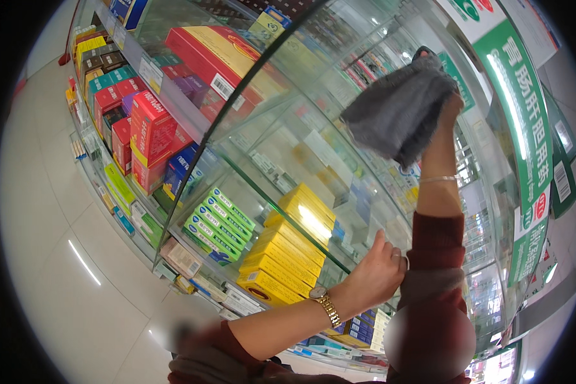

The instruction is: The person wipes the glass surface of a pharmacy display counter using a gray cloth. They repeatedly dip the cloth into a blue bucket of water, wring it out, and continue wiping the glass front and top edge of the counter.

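A grey cloth hangs from my right hand, which is raised high against the upper glass of a display cabinet; its fingers are mostly hidden by the cloth. My left hand, with a gold watch at the wrist, is lower, beside the edge of a glass shelf. Its fingers are curled, and no object shows in them. Behind the glass, yellow medicine boxes stand in a row left of my left hand, next to a stack of green and white boxes.
At the left, an adjoining glass cabinet holds red boxes and a large red and gold box. A dark vertical glass edge divides the cabinets. A green sign strip runs along the right. Tiled floor lies at the left.
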`<move>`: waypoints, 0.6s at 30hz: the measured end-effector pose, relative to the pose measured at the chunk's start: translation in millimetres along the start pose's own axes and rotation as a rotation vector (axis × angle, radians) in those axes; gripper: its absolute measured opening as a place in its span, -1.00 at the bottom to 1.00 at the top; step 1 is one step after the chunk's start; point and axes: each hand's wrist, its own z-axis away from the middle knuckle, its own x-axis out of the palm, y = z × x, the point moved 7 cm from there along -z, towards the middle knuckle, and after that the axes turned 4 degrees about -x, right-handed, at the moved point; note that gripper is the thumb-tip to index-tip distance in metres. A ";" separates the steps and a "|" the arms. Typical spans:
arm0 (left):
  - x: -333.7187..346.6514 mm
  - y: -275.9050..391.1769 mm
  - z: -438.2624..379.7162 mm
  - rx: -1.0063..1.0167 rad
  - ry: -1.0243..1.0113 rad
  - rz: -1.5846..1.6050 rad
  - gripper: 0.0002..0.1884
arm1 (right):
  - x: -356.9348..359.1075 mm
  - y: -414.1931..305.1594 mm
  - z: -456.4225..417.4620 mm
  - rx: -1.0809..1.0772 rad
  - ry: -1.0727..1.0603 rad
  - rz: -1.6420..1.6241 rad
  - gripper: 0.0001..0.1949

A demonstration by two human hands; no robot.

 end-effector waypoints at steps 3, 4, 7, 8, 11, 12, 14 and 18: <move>1.7 -8.4 3.7 -0.002 -0.031 -0.023 -0.73 | 68.5 19.0 5.3 0.087 0.194 -0.254 -0.45; 2.2 -7.6 4.3 0.007 -0.032 0.000 -0.73 | 86.8 19.6 6.3 0.101 0.190 -0.387 -0.47; -1.3 -9.7 4.3 -0.007 0.041 0.137 -0.75 | 127.2 13.8 3.7 0.039 0.222 -0.485 -0.48; -2.7 -10.8 5.1 -0.018 0.075 0.195 -0.75 | 134.5 12.5 3.2 0.019 0.237 -0.519 -0.49; -2.5 -8.4 4.4 -0.033 0.191 0.212 -0.77 | 144.2 4.2 -5.3 0.011 0.249 -0.537 -0.49; -4.5 -9.8 4.2 -0.039 0.206 0.193 -0.77 | 146.2 3.0 -5.0 0.020 0.243 -0.536 -0.50; -0.8 -9.0 2.2 -0.046 0.130 0.114 -0.77 | 137.6 -4.2 1.9 0.033 0.235 -0.518 -0.50; -1.0 -18.4 0.8 -0.154 -0.117 -0.021 -0.75 | 126.9 -11.5 38.3 0.096 0.212 -0.505 -0.51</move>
